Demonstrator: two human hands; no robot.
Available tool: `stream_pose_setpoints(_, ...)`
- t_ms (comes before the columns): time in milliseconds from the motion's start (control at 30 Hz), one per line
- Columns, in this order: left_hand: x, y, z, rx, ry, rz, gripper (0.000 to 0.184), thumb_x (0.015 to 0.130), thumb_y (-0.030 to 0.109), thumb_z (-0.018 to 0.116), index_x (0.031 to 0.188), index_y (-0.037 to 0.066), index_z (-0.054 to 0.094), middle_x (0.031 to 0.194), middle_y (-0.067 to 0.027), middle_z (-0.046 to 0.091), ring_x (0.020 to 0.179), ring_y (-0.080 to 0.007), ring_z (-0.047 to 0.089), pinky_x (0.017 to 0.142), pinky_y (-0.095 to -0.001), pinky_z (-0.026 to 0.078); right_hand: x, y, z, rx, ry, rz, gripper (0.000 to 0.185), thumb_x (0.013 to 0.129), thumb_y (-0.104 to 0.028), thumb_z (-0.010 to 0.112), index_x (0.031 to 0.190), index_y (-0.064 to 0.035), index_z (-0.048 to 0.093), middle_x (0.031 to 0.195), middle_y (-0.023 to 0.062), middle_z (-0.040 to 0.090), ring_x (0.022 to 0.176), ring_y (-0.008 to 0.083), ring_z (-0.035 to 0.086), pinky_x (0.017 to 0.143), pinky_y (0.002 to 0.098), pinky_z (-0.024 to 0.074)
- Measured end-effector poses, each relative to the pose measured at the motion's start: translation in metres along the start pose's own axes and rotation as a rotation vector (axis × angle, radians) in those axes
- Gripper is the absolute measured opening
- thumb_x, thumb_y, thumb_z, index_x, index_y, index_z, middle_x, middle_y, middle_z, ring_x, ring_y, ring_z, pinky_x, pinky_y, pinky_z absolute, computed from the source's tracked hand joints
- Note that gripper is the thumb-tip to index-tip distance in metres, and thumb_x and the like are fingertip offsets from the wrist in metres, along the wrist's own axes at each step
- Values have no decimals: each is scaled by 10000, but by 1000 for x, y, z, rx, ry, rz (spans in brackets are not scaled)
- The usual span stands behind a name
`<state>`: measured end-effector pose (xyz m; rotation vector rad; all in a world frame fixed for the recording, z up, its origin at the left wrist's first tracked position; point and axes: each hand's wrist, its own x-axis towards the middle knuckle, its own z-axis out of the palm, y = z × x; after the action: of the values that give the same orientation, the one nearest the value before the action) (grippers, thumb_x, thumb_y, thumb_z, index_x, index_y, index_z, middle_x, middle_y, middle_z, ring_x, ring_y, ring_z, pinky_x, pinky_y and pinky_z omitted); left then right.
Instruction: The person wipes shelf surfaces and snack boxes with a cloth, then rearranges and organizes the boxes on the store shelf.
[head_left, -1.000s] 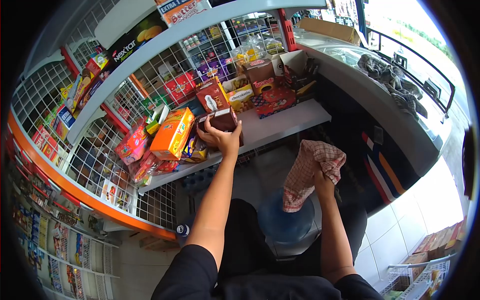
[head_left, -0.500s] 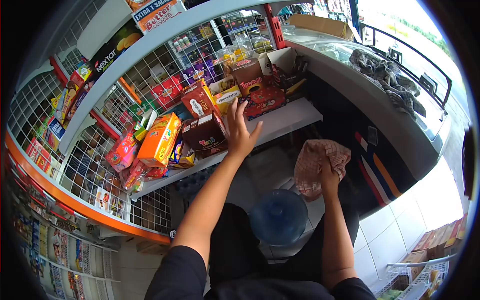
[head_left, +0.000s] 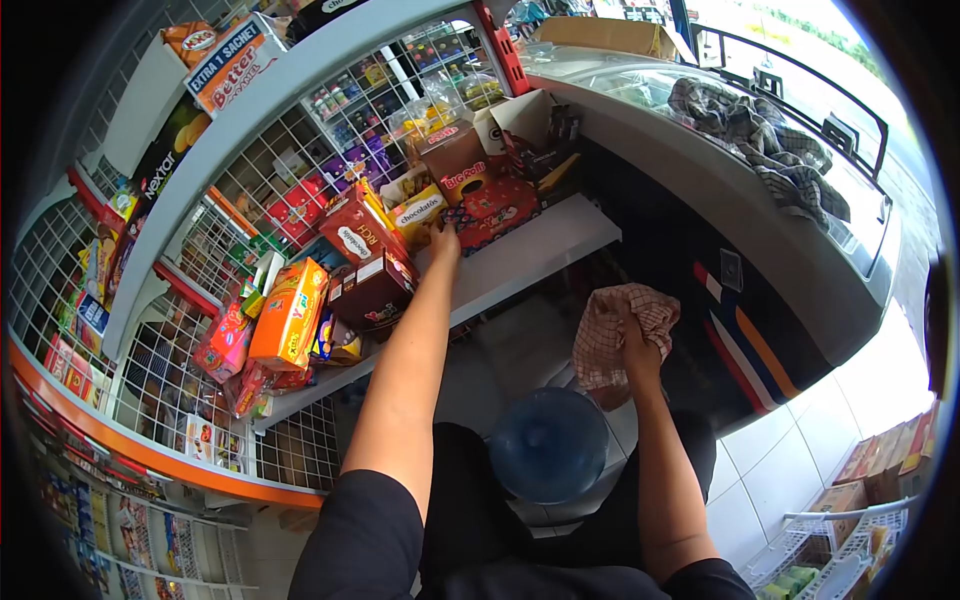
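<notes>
My left hand [head_left: 445,240] is at the lower right corner of a yellow Chocolatos box [head_left: 418,212], its fingers curled against the carton and partly hidden. Right beside it sits a red Yupi box [head_left: 497,212], with a brown Big Roll box [head_left: 462,168] behind. A red Rich box [head_left: 357,228] and a dark brown Yupi box [head_left: 372,292] stand left of my wrist. Lower down, my right hand [head_left: 640,352] grips a bunched, red-and-white checked cloth [head_left: 610,325], which hangs off the shelf's front.
The grey shelf [head_left: 540,258] runs diagonally under the boxes, backed by wire mesh. An orange Yupi box [head_left: 290,315] leans at its left. A blue water jug [head_left: 548,445] stands between my legs. A dark-sided freezer [head_left: 800,270] with a checked cloth [head_left: 760,140] borders the right.
My left hand has gone from spread fingers in front of the shelf to curled fingers at the Chocolatos box. My right hand still holds the cloth. The view has shifted slightly.
</notes>
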<state>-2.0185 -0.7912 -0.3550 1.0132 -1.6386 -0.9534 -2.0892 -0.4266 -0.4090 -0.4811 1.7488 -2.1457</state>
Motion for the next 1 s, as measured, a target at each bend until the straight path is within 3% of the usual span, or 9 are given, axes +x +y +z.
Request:
stream_pose_setpoints(233,-30,22,-12,-157,-83,-40,427,814,253,494,1157,-2,489,1024,-103,572,938,-191,517,820,-323,393,-2,-5,-3,-59,-31,41,312,888,-247,467,1170,-146,553,1157,137,541,1084,181,503,884,262,379)
stream_pose_setpoints(300,-44,33,-15,-265,-194,-30,709,682,278,676,1211,-61,349,1203,-208,426,1144,-263,409,947,-341,330,1,8,-5,-88,16,-48,296,859,-274,528,1064,-68,588,1022,99,571,968,148,524,823,248,396)
stream_pose_setpoints(367,-67,42,-20,-22,-181,131,803,611,288,740,1210,-57,332,1209,-210,419,1123,-262,421,935,-342,343,0,9,-4,-120,62,-136,336,830,-301,590,958,9,623,886,60,601,851,115,545,762,234,414)
stream_pose_setpoints(400,-73,42,-22,225,-166,288,901,540,298,804,1210,-54,314,1214,-213,411,1102,-262,433,922,-343,356,-3,4,-2,-87,77,-146,345,835,-303,582,978,8,622,922,65,601,881,118,546,781,233,410)
stream_pose_setpoints(500,-66,43,-27,42,-337,239,1020,491,287,845,1240,-38,234,1210,-207,408,1071,-276,457,914,-349,371,-3,1,-5,-106,19,-105,366,843,-308,568,1022,9,613,1010,81,593,957,128,538,825,234,400)
stream_pose_setpoints(633,-90,67,-35,119,-159,344,927,552,276,829,1220,-18,258,1170,-174,435,1037,-240,484,906,-339,385,10,26,-13,-154,2,-161,377,848,-308,558,1048,9,601,1095,108,576,1032,144,524,865,236,389)
stream_pose_setpoints(667,-102,81,-38,-109,-171,314,853,585,243,812,1204,-8,282,1152,-155,443,1019,-216,493,899,-329,391,10,27,-13,-153,18,-195,377,849,-308,557,1049,9,600,1107,113,572,1042,147,522,871,236,387)
stream_pose_setpoints(733,-127,110,-50,-334,-179,272,779,618,211,794,1189,1,306,1135,-136,451,1002,-191,501,891,-319,397,6,8,-11,-98,37,-61,317,861,-247,513,1161,-158,562,1022,126,594,963,177,560,793,256,420)
stream_pose_setpoints(1000,-192,131,-136,-533,-420,84,772,620,146,786,1233,20,335,1112,-64,492,1038,-139,481,915,-284,385,3,0,-13,49,67,-19,361,839,-312,572,1044,-18,609,1015,94,608,973,139,552,818,226,405)
